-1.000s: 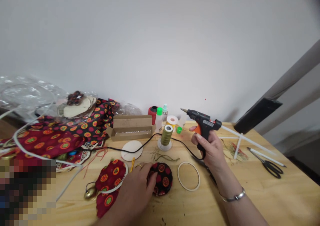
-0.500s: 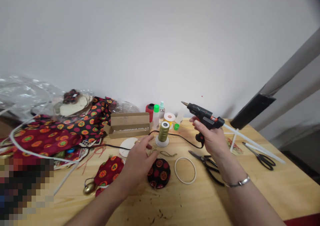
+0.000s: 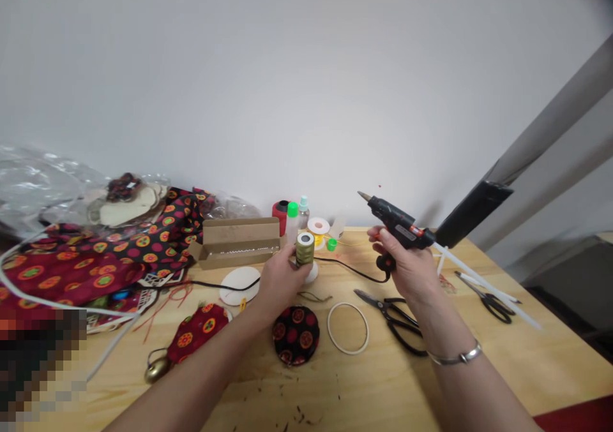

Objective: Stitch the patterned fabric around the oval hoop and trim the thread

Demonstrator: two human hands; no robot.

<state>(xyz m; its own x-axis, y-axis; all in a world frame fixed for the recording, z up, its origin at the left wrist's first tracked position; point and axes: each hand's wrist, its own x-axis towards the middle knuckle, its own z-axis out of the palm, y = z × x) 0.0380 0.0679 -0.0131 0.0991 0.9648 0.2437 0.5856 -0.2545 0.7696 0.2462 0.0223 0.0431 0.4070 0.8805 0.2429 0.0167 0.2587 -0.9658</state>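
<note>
My right hand (image 3: 409, 260) holds a black glue gun (image 3: 397, 221) in the air, nozzle toward the upper left, a white glue stick (image 3: 483, 285) jutting from its back end. Fingers of my left hand (image 3: 281, 282) are wrapped round an olive-green thread spool (image 3: 305, 251) standing on the table. A round black fabric-covered disc (image 3: 295, 335) with red and orange patterns lies below that hand. Beside it are a thin pale ring (image 3: 348, 328) and black-handled scissors (image 3: 395, 320). A dark red patterned fabric piece (image 3: 201, 331) and a brass bell (image 3: 157, 369) lie left of my forearm.
Behind the spool stand a green-capped bottle (image 3: 292, 223), a red thread cone (image 3: 280, 214) and a yellow thread spool (image 3: 318, 233). An open cardboard box (image 3: 242, 244) sits left of them. Patterned fabric (image 3: 96, 253) is heaped at the left; more scissors (image 3: 488, 301) lie at the right.
My left hand has moved from above the black disc up to the green spool and closed round it. The glue gun stays in my right hand, and the view has shifted slightly.
</note>
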